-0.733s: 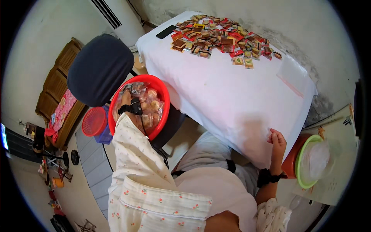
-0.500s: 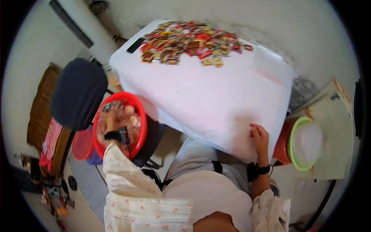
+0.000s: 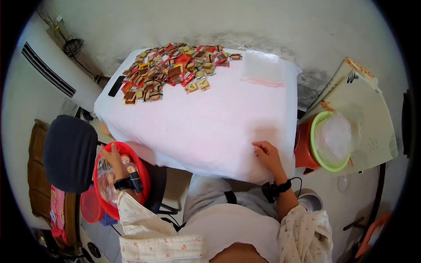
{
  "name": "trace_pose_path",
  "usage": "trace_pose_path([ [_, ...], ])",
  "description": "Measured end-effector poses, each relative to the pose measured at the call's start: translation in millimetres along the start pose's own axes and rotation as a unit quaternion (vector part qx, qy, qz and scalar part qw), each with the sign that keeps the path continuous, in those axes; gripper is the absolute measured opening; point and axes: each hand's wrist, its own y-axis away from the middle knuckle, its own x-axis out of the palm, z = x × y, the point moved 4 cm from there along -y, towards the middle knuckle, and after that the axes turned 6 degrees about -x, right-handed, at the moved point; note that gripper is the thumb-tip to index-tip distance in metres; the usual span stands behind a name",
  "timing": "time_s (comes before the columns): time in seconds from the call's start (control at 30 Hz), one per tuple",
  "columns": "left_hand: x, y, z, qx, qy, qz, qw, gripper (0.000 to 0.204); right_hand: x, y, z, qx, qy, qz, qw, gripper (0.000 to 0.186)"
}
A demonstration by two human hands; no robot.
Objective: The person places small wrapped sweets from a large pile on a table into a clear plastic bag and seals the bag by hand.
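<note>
At my lower left, my left hand [image 3: 111,158] reaches into a red basin [image 3: 145,175], near its far-left rim. Its fingers look spread, bent down over clear-wrapped packets [image 3: 105,177]; their tips are partly hidden. Over the near right part of the white-covered table [image 3: 197,131], my right hand [image 3: 267,155] is held with index finger and thumb apart and nothing between them. A pile of small wrapped snacks [image 3: 173,70], brown, yellow and red, covers the table's far left side. A clear plastic bag [image 3: 263,70] lies flat at the far right.
A black phone [image 3: 116,86] lies by the pile. The basin rests on a dark chair [image 3: 70,153]. Right of the table, a green-rimmed basin [image 3: 315,140] holding clear plastic sits on a red-brown stool [image 3: 305,149]. A metal bowl [image 3: 310,201] stands below.
My view has swung, shifting the table left and down. Inside the red basin, my left hand has moved toward the far-left rim. My right hand keeps its place over the table's near right part.
</note>
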Motion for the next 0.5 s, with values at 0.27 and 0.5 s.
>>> trace_pose_path([
  [0.27,114,193,-215,-0.133,0.372,0.489,0.778,0.034,-13,-32,11,-0.009,0.07,0.0,0.998,0.013],
  [0.5,212,296,-285,-0.227,0.447,0.569,0.652,0.025,-43,-104,39,-0.056,0.157,-0.052,0.985,0.012],
])
